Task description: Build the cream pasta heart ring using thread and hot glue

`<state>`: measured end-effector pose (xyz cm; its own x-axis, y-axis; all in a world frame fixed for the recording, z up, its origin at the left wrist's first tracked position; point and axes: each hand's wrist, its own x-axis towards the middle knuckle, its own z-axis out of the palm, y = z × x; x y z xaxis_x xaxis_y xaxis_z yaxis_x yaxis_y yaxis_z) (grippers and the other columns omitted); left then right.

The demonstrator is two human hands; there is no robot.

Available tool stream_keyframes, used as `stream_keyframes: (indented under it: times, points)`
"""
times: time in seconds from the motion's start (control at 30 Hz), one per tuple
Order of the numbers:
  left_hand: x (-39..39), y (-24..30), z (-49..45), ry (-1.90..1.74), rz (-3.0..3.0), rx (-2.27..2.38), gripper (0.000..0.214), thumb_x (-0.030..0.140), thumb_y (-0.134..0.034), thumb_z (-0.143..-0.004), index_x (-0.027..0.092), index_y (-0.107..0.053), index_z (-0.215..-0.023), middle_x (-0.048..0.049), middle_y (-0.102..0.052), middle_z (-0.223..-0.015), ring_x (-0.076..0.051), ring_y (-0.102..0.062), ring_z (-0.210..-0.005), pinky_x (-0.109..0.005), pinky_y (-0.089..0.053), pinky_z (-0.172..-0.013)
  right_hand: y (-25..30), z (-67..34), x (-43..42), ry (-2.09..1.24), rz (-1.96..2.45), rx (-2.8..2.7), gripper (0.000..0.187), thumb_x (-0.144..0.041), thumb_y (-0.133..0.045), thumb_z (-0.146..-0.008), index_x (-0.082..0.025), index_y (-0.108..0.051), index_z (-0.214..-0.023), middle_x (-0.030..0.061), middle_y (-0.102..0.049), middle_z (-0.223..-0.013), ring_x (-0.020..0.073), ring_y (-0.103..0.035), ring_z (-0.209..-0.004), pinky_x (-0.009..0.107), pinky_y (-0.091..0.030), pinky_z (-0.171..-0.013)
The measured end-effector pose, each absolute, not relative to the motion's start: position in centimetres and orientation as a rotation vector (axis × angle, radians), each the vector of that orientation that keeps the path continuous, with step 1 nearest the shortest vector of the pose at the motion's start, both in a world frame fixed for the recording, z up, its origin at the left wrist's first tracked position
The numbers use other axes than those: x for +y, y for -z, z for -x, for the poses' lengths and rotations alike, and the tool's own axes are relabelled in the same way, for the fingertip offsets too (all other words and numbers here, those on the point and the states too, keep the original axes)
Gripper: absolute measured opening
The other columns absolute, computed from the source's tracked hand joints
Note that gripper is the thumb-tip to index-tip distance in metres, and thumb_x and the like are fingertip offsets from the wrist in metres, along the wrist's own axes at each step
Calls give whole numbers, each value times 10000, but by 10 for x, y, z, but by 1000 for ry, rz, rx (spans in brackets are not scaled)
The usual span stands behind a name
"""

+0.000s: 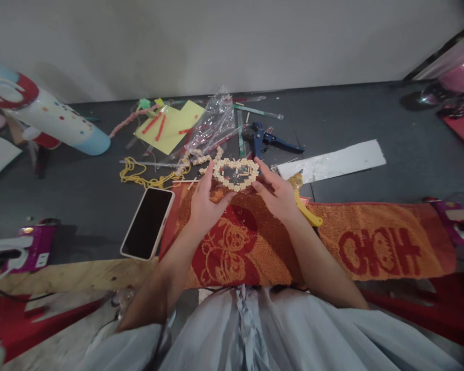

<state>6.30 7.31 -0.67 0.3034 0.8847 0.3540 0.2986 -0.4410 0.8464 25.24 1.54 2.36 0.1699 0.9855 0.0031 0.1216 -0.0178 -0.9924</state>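
A heart-shaped frame point(237, 186) made of small cream bead-like pieces is held up between my two hands, above the far edge of an orange and red towel point(278, 252). My left hand point(208, 203) grips its left side, and my right hand point(276, 195) grips its right side, thumbs toward the lower edge. Through its open middle, dark table and short pale sticks show. Just beyond it lies a blue-handled cutter point(260, 141). Yellow-handled pliers point(307, 208) rest beside my right wrist, partly hidden by it.
A phone point(147, 223) lies left of the towel, near tangled yellow cord point(139, 178). Behind are yellow paper point(170, 131), clear plastic wrap point(216, 121) and several thin tubes. A white strip point(340, 161) lies right; a tall bottle point(62, 113) stands left.
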Motion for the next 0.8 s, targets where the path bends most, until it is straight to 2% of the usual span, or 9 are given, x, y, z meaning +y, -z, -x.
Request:
stream_keyframes:
  times: [0.13,0.23,0.3,0.4,0.53,0.63,0.8]
  points:
    - [72,5,-64,-1115,-1833,985,816,486,-752,-775,283,-390,-1478,-140,-538,-1432,-294,-616,-1226,-447,-552,-1005,-25,-253,15,-1002,1400,-1177,630,-342,-559,-883,-307,-428,-1499,11,-716,-958,197,-716,-840,443,-607,-916]
    - [71,2,-66,-1132,-1727,890,708,484,-694,-834,276,-411,-1449,-147,-522,-1450,-261,-648,-1182,-424,-562,-989,-28,-254,15,-973,1420,-1170,620,-332,-568,-879,-306,-448,-1486,13,-717,-966,199,-719,-833,448,-601,-920]
    - [72,-1,-67,-1147,-1635,863,594,469,-647,-878,257,-454,-1398,-146,-559,-1410,-240,-659,-1168,-403,-563,-983,-29,-255,15,-977,1413,-1143,624,-327,-565,-874,-306,-445,-1486,17,-717,-954,200,-721,-824,446,-608,-892]
    - [74,-5,-66,-1155,-1511,895,489,449,-660,-875,225,-516,-1285,-131,-657,-1263,-224,-675,-1134,-362,-589,-922,-28,-254,18,-985,1402,-1099,602,-314,-564,-868,-300,-477,-1463,22,-722,-925,197,-717,-815,429,-617,-849]
    - [76,-7,-65,-1158,-1385,881,429,437,-688,-855,225,-524,-1191,-92,-714,-1131,-192,-712,-1010,-316,-615,-812,-23,-253,20,-943,1401,-1082,521,-317,-580,-855,-266,-584,-1373,29,-730,-923,189,-709,-815,437,-602,-884]
    - [76,-10,-64,-1161,-1340,846,421,408,-715,-836,228,-524,-1164,-77,-722,-1110,-165,-718,-931,-279,-615,-744,-21,-252,20,-921,1411,-1096,502,-345,-585,-855,-285,-601,-1354,24,-736,-991,188,-712,-856,450,-590,-920]
    - [77,-11,-60,-1160,-1388,805,417,379,-737,-818,239,-529,-1151,-66,-715,-1112,-170,-699,-985,-308,-596,-810,-27,-249,19,-936,1385,-1014,489,-405,-617,-831,-257,-642,-1296,46,-751,-964,205,-726,-863,423,-618,-836]
